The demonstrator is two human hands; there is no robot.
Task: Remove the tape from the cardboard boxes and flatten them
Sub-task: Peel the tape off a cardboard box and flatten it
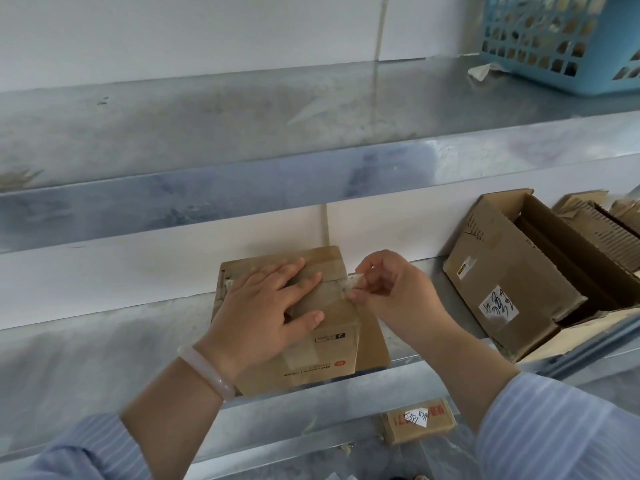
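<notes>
Middle shelf [104, 341], person facing it.

Left hand [263, 306]: fingers straight and spread, palm pressed flat on top of the small cardboard box [341, 317], holding it down. Pale bracelet [207, 372] on that wrist.

The box sits at the shelf's near edge, straight ahead and between the two hands. The tape strip [352, 285] runs left to right across the lid, passing under the left hand's fingers.

Print on the near part of the box: a small label and a red round mark (text too small to read).

Right hand [398, 292]: thumb and fingertips pinch the lifted tape end at the box's right edge. It is the nearer hand to the free end.

Judgement: the peel must follow the strip's long axis leftward, so the left hand lies in its path.

Below, on a lower level: a small box [419, 420], white tag handwritten "5391", red print unreadable.

Far right: an open box [502, 271] with a scrawled white sticker [497, 304], illegible.
</notes>
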